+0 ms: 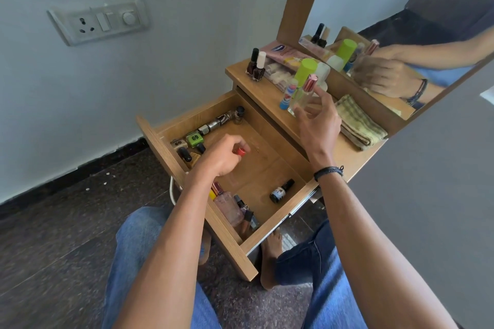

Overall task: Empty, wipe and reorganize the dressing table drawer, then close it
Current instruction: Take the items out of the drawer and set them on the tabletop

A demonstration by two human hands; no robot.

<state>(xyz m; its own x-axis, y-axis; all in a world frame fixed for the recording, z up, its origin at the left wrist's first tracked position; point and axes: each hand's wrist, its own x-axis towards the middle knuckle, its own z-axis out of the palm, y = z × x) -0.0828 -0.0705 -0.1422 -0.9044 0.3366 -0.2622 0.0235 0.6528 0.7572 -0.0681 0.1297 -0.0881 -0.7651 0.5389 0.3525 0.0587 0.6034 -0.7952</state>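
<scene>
The wooden drawer (278, 168) is pulled out wide. My left hand (226, 157) reaches into it and grips a small item with a red cap (241, 152). My right hand (318, 117) hovers above the table top (256, 85) with fingers spread, just beside a clear perfume bottle with a pink cap (303, 96) that stands there. Inside the drawer lie a green bottle (194, 139), a metallic tube (219, 123), a dark labelled bottle (280, 191) and a pink perfume bottle (227, 207) among other small cosmetics.
On the table top stand two nail polish bottles (256, 65), a lime-capped can (306, 69), a blue lip balm (288, 93), a flat pink pack (283, 55) and a folded checked cloth (358, 120). A mirror (401, 35) leans behind. My knees sit under the drawer.
</scene>
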